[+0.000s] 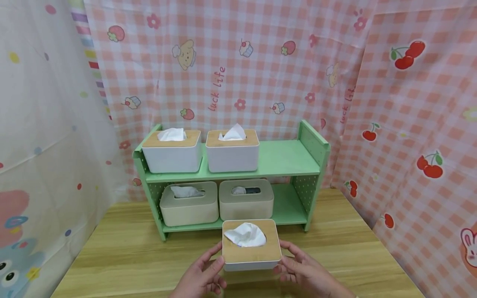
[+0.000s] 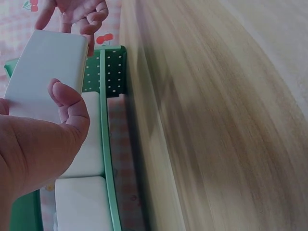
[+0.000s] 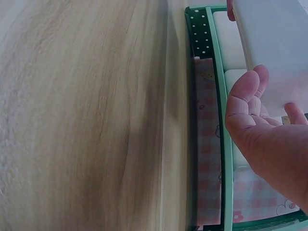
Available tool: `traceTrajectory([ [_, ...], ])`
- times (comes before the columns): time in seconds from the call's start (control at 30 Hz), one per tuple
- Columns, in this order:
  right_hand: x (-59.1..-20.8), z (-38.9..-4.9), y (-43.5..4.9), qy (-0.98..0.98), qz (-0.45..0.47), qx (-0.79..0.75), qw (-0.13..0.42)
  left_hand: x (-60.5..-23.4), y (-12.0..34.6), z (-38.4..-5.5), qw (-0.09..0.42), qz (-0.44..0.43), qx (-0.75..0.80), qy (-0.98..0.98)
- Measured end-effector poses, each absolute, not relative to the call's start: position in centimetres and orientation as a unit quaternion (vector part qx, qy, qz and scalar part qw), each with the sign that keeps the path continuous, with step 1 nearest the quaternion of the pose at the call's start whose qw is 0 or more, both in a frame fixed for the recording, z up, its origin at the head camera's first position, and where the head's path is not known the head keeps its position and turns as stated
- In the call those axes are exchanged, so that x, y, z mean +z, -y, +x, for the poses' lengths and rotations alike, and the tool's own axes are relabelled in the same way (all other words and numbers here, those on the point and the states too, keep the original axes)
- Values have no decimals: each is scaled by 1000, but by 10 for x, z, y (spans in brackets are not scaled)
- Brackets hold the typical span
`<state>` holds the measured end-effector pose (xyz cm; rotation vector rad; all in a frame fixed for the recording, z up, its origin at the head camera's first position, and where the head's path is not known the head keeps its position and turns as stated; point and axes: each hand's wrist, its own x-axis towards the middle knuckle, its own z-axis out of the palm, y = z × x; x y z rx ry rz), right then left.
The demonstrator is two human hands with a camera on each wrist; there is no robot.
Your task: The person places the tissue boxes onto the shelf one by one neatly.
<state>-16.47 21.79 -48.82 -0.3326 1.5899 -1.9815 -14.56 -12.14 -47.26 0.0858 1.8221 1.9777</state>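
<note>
A white tissue box [image 1: 251, 265] with a wood-look lid and a white tissue poking out is held up in front of the shelf. My left hand [image 1: 204, 271] grips its left side, thumb near the front corner. On the opposite side my right hand [image 1: 303, 269] grips it the same way. In the left wrist view the box [image 2: 50, 72] hangs above the table, between the left hand [image 2: 45, 139] and the fingers of the other. The right wrist view shows the right hand [image 3: 260, 120] against the side of the box [image 3: 276, 45].
A green two-tier shelf [image 1: 290, 159] stands behind. On top sit two wood-lidded tissue boxes [image 1: 172, 159] [image 1: 232, 159]; below are two beige tissue boxes [image 1: 190, 213] [image 1: 246, 208]. Bare shelf board shows at the right of both tiers. The wooden table [image 1: 126, 248] is bordered by patterned curtains [image 1: 410, 124].
</note>
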Motion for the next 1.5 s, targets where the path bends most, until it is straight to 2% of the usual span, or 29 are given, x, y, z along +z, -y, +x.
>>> traceTrajectory([
  [1.5,-475,-163,-219,-615,-93,-734,271,-462,120,-144,206,65,714,-666],
])
